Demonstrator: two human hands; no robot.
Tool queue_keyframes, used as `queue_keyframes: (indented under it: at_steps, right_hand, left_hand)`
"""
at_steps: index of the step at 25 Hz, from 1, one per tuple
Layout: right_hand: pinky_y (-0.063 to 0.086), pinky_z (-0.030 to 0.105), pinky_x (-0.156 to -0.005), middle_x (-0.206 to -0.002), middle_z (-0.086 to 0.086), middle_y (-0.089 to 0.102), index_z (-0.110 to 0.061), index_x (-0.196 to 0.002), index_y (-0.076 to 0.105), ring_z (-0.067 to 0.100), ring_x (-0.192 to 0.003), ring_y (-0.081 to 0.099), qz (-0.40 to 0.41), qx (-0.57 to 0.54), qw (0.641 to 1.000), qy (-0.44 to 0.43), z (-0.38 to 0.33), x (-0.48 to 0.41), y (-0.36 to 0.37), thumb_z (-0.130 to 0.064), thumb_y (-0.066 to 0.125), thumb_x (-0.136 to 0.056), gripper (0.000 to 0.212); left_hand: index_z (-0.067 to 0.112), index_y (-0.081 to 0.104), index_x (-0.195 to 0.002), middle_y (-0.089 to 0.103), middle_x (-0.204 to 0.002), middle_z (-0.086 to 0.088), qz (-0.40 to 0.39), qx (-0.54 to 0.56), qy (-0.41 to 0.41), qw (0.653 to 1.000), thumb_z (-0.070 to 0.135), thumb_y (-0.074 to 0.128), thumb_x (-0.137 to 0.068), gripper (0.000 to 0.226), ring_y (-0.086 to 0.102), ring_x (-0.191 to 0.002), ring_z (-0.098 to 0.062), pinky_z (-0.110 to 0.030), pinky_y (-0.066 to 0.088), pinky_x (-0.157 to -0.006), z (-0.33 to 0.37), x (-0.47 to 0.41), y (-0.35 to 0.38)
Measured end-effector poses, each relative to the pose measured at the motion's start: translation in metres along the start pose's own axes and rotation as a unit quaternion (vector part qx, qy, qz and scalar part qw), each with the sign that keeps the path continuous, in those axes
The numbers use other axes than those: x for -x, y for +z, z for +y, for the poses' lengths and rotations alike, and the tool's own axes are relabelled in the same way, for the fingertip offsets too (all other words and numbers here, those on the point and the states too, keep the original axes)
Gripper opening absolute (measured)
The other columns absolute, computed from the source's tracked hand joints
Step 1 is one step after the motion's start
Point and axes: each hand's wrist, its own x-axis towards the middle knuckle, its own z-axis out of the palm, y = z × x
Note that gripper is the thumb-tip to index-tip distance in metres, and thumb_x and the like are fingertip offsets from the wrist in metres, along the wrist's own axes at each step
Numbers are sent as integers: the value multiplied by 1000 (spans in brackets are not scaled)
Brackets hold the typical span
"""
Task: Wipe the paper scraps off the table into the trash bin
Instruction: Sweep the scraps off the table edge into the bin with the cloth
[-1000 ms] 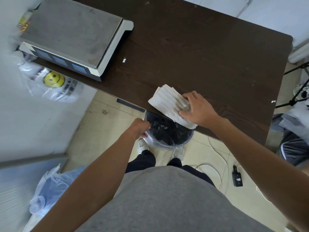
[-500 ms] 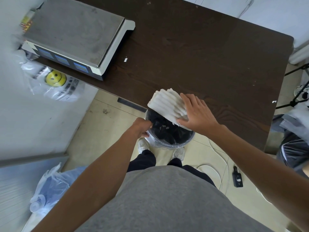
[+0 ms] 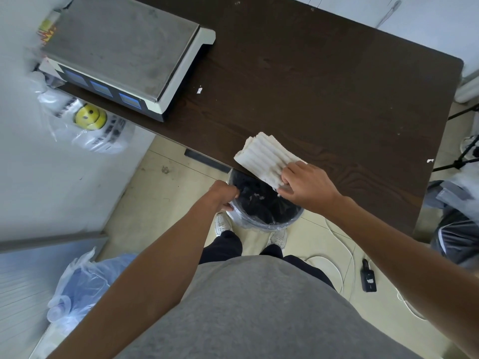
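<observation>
My right hand [image 3: 308, 186] grips a folded white ribbed cloth [image 3: 264, 155] at the near edge of the dark brown table [image 3: 324, 81], partly overhanging the bin. My left hand [image 3: 224, 194] holds the rim of the trash bin [image 3: 261, 206], a round bin with a black liner, tucked just under the table edge. Small white paper scraps [image 3: 256, 195] lie inside the bin. One white scrap [image 3: 199, 89] remains on the table near the scale, and another [image 3: 430, 160] sits at the right edge.
A grey weighing scale [image 3: 124, 45] fills the table's left end. A plastic bag with a yellow smiley [image 3: 90, 117] hangs below it. On the floor lie a blue plastic bag [image 3: 80, 283], white cable [image 3: 344, 257] and a black device [image 3: 368, 278]. My shoes stand next to the bin.
My right hand drew the cloth toward the table's near edge over the bin, then shifted slightly; scraps now show inside the bin. My left hand stayed on the rim.
</observation>
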Motion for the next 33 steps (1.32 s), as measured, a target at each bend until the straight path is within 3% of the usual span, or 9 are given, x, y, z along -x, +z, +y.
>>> queue_keyframes:
  at_steps: [11, 17, 22, 23, 24, 26, 27, 28, 33]
  right_hand:
    - [44, 37, -77, -95, 6, 61, -9, -106, 56, 25, -83, 59, -87, 92, 992, 6, -6, -14, 7, -52, 62, -78, 52]
    - [44, 37, -73, -71, 4, 65, -12, -75, 57, 24, -64, 62, -69, 83, 991, 76, -20, -38, 4, -55, 29, -99, 56]
    - [40, 36, -80, -89, 4, 64, -9, -100, 56, 23, -77, 60, -155, 146, 976, 34, -18, -37, -1, -57, 54, -85, 50]
    - [40, 36, -80, -92, 5, 64, -8, -102, 56, 24, -79, 61, -152, 147, 977, 29, -18, -36, 0, -61, 54, -84, 56]
    - [40, 37, -81, -92, 6, 65, -7, -102, 57, 25, -81, 63, -140, 131, 981, 32, -19, -37, 1, -66, 49, -85, 61]
    - [39, 38, -81, -89, 7, 68, -7, -97, 62, 26, -80, 65, -117, 97, 987, 57, -21, -45, 2, -64, 34, -94, 63]
    - [38, 38, -81, -88, 7, 69, -8, -96, 63, 26, -79, 65, -123, 101, 985, 63, -21, -48, 2, -58, 30, -98, 61]
    - [37, 37, -80, -89, 6, 69, -9, -96, 63, 25, -78, 64, -134, 115, 982, 59, -20, -50, 1, -53, 31, -100, 54]
    - [39, 35, -77, -98, 7, 62, -7, -111, 51, 24, -82, 60, -172, 177, 969, 30, -21, -32, 4, -44, 66, -79, 51]
  left_hand:
    - [3, 58, -105, 54, -84, -8, 0, -10, 2, 1000, 10, 65, -90, 17, 74, -83, -31, -45, 60, -87, -2, -4, 1]
    - [7, 57, -88, 48, -77, -6, -5, -14, 6, 1000, 10, 66, -90, 10, 73, -90, -31, -42, 61, -84, -4, -4, 1]
    - [2, 59, -107, 49, -73, -13, -8, -12, 5, 1000, 10, 65, -91, 19, 71, -89, -26, -43, 61, -85, -6, -7, -1]
    - [2, 58, -109, 28, -94, 11, -7, -15, 8, 1000, 10, 64, -91, 20, 70, -86, -23, -42, 61, -86, -6, -7, -1]
    - [2, 58, -110, 43, -122, -11, -7, -19, 10, 1000, 11, 64, -92, 21, 70, -84, -21, -42, 61, -86, -6, -8, -1]
    - [3, 57, -109, 43, -122, -8, -9, -19, 14, 1000, 11, 64, -92, 20, 70, -84, -20, -42, 62, -85, -8, -9, -1]
    - [3, 57, -109, 28, -94, 12, -10, -18, 13, 1000, 11, 64, -92, 19, 71, -83, -21, -42, 62, -84, -8, -9, -1]
    - [3, 58, -109, 51, -76, -11, -9, -21, 11, 1000, 12, 64, -93, 19, 73, -81, -22, -40, 62, -84, -9, -10, -1]
    - [2, 58, -109, 50, -83, -7, -8, -23, 9, 1000, 11, 64, -92, 20, 74, -78, -24, -37, 63, -79, -9, -10, -2]
